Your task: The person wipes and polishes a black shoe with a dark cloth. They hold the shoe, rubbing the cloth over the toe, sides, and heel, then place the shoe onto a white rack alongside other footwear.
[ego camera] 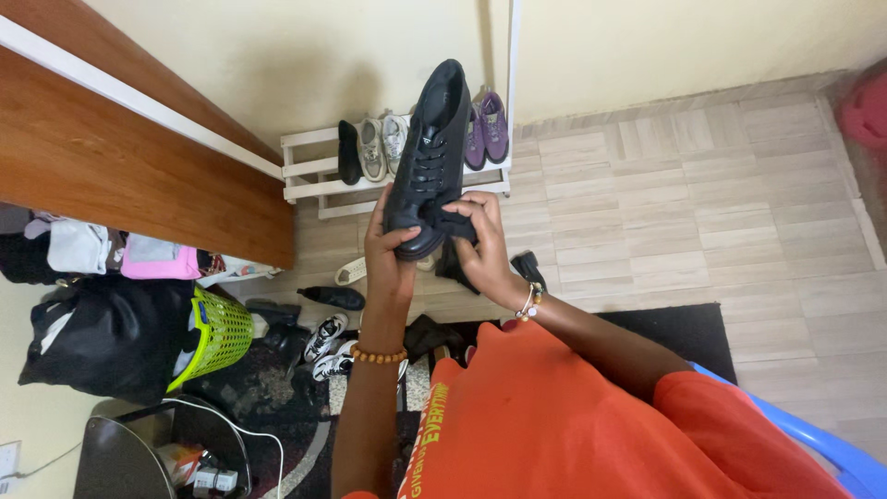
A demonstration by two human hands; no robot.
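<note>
We see the left hand [390, 251] gripping the toe of a black lace-up shoe [431, 157], held up above the floor [702, 212]. The right hand [480, 242] presses a dark cloth [451, 225] against its side, fingers closed on it. We judge wiping is underway. Open floor lies right; the white shoe rack [309, 176] stands beyond.

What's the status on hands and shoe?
Left hand grips black shoe at the toe. Right hand presses a dark cloth against it. Shoe rack behind, shoes on floor below; nothing blocking.
</note>
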